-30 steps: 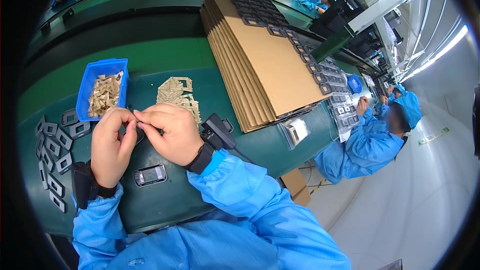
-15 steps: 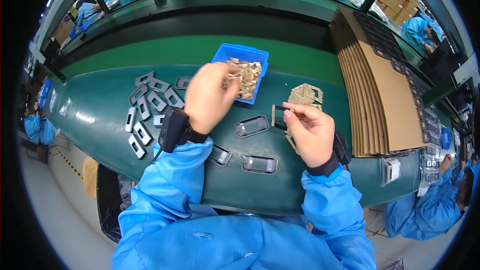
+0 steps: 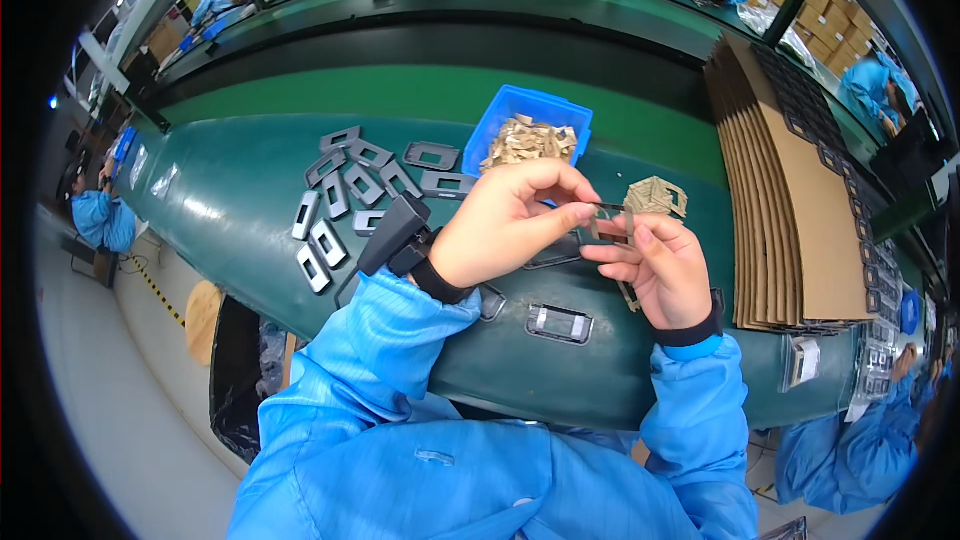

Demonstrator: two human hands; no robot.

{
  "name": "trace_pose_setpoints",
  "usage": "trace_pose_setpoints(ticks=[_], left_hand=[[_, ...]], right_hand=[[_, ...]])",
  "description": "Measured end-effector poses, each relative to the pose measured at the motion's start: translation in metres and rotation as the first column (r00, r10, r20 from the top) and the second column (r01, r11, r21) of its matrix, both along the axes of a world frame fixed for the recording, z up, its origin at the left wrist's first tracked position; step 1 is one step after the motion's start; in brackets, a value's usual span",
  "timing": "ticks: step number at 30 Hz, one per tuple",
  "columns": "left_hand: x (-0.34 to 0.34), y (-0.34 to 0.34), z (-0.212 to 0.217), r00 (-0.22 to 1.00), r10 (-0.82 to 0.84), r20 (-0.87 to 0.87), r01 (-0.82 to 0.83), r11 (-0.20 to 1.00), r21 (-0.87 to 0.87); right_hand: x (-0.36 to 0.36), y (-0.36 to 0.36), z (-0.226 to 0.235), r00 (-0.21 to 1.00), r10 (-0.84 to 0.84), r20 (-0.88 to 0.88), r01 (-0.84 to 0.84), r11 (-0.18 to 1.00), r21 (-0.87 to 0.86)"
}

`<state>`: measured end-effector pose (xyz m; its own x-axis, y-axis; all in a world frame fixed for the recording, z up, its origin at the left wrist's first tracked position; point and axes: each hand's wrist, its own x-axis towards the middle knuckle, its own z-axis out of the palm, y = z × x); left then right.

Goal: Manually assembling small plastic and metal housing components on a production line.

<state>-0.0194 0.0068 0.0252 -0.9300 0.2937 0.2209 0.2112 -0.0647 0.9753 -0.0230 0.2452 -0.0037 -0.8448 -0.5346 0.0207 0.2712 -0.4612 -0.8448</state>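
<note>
My left hand has come to my right hand above the green worktop. Between them is a thin tan rectangular frame with dark strips. The right fingers pinch this frame, and the left thumb and forefinger close at its left side. Whether a small piece sits in the left pinch is hidden. Under the hands, a dark grey plastic housing is partly covered. Nearer me lies another housing with a window. Beyond the right hand is a pile of tan frames.
A blue bin of tan scraps stands beyond my left hand. Several grey housings are scattered to the left. Upright cardboard sheets line the right side, with black parts behind. Other people in blue work across the far bench and at right.
My left hand has left the blue bin and moved right and nearer to meet the frame in my right hand. The whole view has shifted slightly.
</note>
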Motion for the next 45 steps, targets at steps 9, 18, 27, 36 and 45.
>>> trace_pose_setpoints(ticks=[9, 18, 27, 36, 45], left_hand=[[0.021, -0.016, 0.007, 0.860, -0.107, -0.500, -0.052, 0.954, -0.294], [-0.029, -0.030, 0.009, 0.857, 0.257, -0.447, -0.434, 0.828, -0.355], [-0.059, -0.092, 0.019, 0.792, 0.023, -0.610, -0.525, 0.535, -0.662], [-0.010, -0.097, -0.009, 0.876, -0.235, -0.422, -0.381, 0.199, -0.903], [0.024, -0.106, -0.011, 0.857, -0.185, -0.480, -0.439, 0.223, -0.870]], right_hand=[[0.009, -0.006, -0.004, 0.956, 0.291, 0.038, -0.272, 0.927, -0.258], [0.005, -0.010, -0.009, 0.990, -0.139, -0.017, 0.139, 0.990, 0.022], [0.006, -0.019, -0.006, 0.919, -0.288, -0.269, 0.345, 0.918, 0.196], [0.008, -0.021, -0.005, 0.838, -0.299, -0.456, 0.449, 0.853, 0.266], [0.042, -0.009, 0.036, 0.819, -0.358, -0.450, 0.449, 0.886, 0.113]])
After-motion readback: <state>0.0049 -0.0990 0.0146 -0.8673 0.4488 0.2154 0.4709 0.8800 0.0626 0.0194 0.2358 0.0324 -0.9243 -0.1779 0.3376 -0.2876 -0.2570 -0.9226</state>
